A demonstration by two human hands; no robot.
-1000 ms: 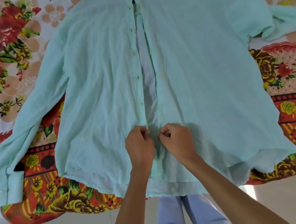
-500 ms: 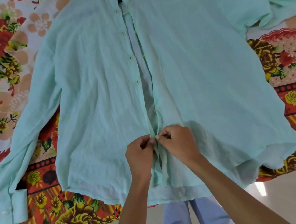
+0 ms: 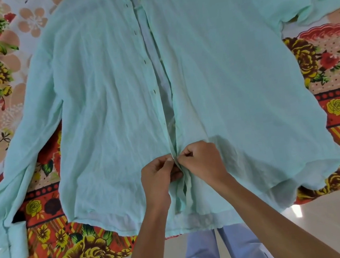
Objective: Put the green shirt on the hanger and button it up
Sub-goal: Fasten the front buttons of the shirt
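Lying spread flat on the floral blanket (image 3: 51, 242), the green shirt (image 3: 104, 114) fills your view, its front open above your hands. Your left hand (image 3: 158, 177) pinches the left placket edge low down, touching your right hand (image 3: 202, 160), whose fingertips pinch the right edge.

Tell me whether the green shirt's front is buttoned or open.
Mostly open. The green shirt shows a gap down its front; the left hand and right hand pinch the edges together only near the hem.
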